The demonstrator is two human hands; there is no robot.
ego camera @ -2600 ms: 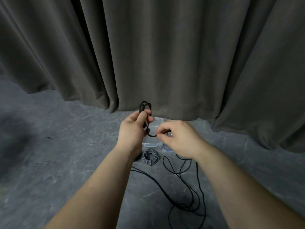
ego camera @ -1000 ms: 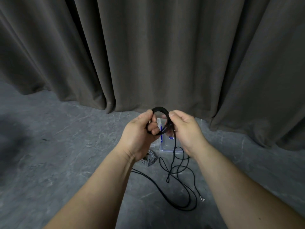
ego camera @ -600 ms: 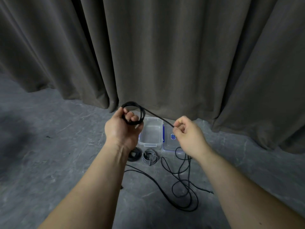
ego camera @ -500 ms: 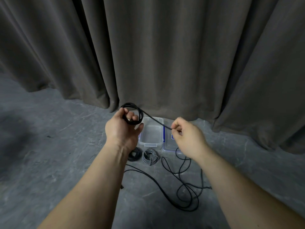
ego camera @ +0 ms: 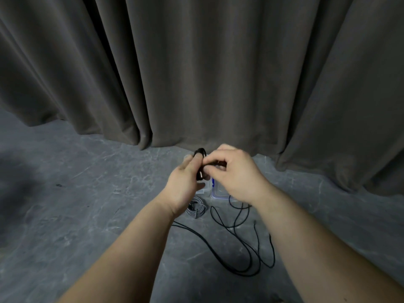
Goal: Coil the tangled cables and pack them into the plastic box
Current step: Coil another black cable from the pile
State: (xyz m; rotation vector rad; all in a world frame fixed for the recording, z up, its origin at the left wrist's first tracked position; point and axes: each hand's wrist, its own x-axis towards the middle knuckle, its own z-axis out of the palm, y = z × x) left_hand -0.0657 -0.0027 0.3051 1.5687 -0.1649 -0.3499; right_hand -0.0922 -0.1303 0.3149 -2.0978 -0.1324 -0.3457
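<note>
Both hands are coming together now: left hand (ego camera: pixel 183 182) gripping the coil (ego camera: pixel 200 164), right hand (ego camera: pixel 234 171) pinching it. I'm seeing loose cable (ego camera: pixel 242 248) lying on the floor, box (ego camera: pixel 218 194) waiting.

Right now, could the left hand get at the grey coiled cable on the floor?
Probably not yet. The left hand grips the black coil together with the right hand, so it is occupied. The grey cable lies just beneath its wrist, with nothing covering it.

Left hand (ego camera: pixel 185 182) and right hand (ego camera: pixel 231 171) meet, fingers apparently pinching.
</note>
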